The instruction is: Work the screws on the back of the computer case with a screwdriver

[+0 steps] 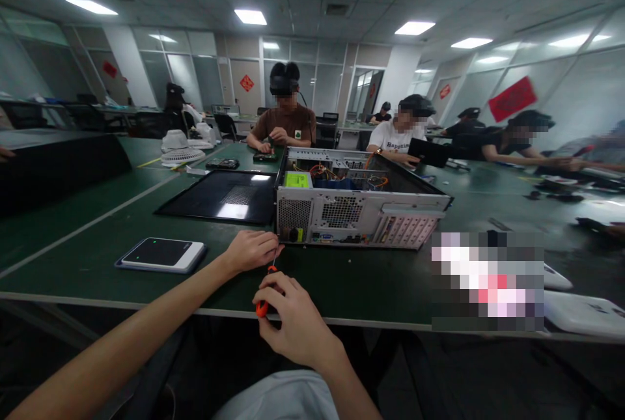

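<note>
A desktop computer case (361, 218) lies on its side on the green table, its upper side uncovered and its rear panel facing me. Inside show coloured cables and a power supply (298, 180) with a bright green label. My right hand (297, 316) is closed round the orange and black handle of a screwdriver (262, 308). The thin shaft points up towards the case's near left bottom corner. My left hand (252, 251) is at that corner, its fingers pinched together around the screwdriver's tip end; what exactly they grip is hidden.
Behind my left hand lies a black side panel (219, 197). A white and dark flat device (163, 253) rests at the left. White fan parts (181, 150) stand farther back. At the right are a blurred-out patch and a white object (586, 314). Several people sit around the table.
</note>
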